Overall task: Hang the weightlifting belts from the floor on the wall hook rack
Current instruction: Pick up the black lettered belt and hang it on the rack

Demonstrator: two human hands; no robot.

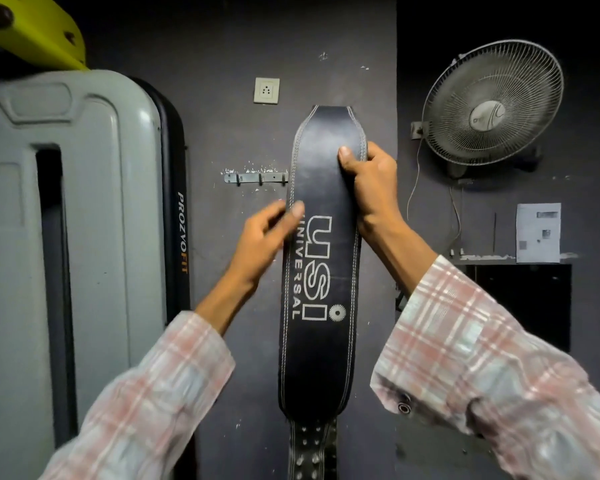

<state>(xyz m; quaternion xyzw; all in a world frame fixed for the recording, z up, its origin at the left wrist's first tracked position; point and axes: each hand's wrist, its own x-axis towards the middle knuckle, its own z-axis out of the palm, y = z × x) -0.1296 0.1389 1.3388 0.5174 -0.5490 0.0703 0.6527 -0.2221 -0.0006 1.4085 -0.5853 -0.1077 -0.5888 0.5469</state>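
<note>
A black leather weightlifting belt (321, 358) with white "USI UNIVERSAL" lettering hangs upright in front of the dark wall. My right hand (369, 181) grips its right edge near the top, thumb across the front. My left hand (269, 233) is blurred at the belt's left edge, fingers spread, thumb touching the leather. The metal wall hook rack (253, 177) is fixed to the wall just left of the belt at the height of my right hand; three bare hooks show, and its right end is hidden behind the belt. The belt's studded strap end (312, 452) dangles at the bottom.
A grey machine shroud (66, 220) marked PROZVOFIT fills the left side. A wall fan (492, 105) with hanging cords is mounted at the right, above a paper notice (538, 232) and a dark recess. A wall socket (266, 90) sits above the rack.
</note>
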